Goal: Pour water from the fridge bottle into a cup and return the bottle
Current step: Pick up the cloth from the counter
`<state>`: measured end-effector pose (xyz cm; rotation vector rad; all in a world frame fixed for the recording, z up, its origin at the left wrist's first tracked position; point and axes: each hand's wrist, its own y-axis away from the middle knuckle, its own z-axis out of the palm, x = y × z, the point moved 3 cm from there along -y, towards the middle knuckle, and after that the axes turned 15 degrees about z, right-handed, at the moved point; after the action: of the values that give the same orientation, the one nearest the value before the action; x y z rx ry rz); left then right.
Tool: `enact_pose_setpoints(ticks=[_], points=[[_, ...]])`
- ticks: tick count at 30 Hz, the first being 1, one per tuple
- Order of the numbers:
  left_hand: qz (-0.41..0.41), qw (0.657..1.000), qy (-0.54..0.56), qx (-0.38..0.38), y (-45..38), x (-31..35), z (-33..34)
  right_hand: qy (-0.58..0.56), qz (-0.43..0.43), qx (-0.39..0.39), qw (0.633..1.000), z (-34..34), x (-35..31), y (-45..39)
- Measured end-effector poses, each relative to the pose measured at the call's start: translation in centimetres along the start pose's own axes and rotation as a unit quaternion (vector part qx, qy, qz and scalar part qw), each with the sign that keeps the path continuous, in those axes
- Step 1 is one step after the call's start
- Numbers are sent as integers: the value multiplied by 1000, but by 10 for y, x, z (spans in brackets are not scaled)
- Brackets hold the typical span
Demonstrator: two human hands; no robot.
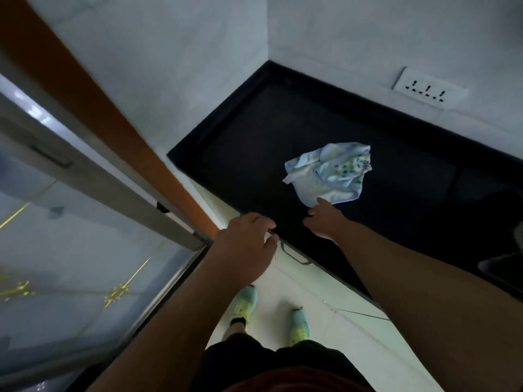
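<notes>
I see no bottle and no cup. The fridge fills the left side, its glossy grey door with gold flower patterns shut. My left hand hovers at the front left corner of the black counter, fingers loosely curled and holding nothing. My right hand reaches over the counter's front edge with fingers spread, its fingertips just touching the near edge of a crumpled light blue cloth. Nothing is gripped by either hand.
A white wall socket strip sits on the back wall. An orange panel runs between fridge and wall. A drawer handle shows under the counter edge. My feet in green shoes stand on the white floor. A dark object lies at the right edge.
</notes>
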<state>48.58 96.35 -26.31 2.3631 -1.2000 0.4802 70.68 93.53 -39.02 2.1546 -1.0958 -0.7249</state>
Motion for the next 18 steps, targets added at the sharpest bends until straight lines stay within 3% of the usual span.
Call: enact_pose_setpoints(ticks=[3, 8, 14, 18], points=[[34, 999, -12, -27, -23, -12, -9, 4, 33, 13, 999, 2, -6, -13], [80, 994, -41, -60, -47, -37, -32, -133, 71, 47, 988, 3, -13, -24], [89, 991, 17, -101, -80, -58, -50, -252, 18, 160, 954, -43, -35, 41], [88, 987, 55, -123, -110, -53, -47, -273, -38, 226, 934, -88, -48, 103]])
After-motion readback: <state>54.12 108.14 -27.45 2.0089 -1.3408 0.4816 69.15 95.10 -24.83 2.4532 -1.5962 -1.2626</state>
